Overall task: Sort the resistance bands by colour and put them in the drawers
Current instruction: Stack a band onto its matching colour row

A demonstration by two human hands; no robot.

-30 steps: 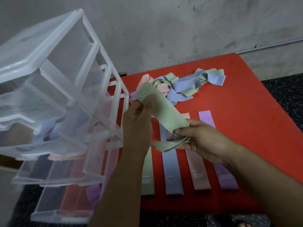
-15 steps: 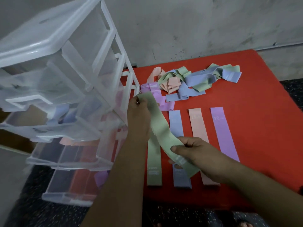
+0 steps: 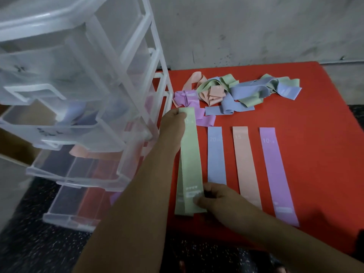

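Observation:
A green band [image 3: 191,158] lies stretched flat on the red table [image 3: 315,119], on top of another green band [image 3: 178,203]. My left hand [image 3: 174,127] pinches its far end. My right hand [image 3: 214,198] pinches its near end. Beside it lie three flat bands in a row: blue [image 3: 216,154], peach [image 3: 246,164] and purple [image 3: 275,174]. A tangled pile of bands [image 3: 232,93] in green, blue, peach and purple sits at the back of the table. The clear plastic drawer unit [image 3: 82,107] stands at the left with its drawers pulled out, holding blue, peach and purple bands.
A grey wall [image 3: 256,30] runs behind the table. The dark speckled floor [image 3: 43,249] shows below the drawers and the table's front edge. The table's right half beyond the purple band is bare red surface.
The green band, held folded in the air a second ago, has been pulled straight and laid down on the green band on the table. The view has shifted closer.

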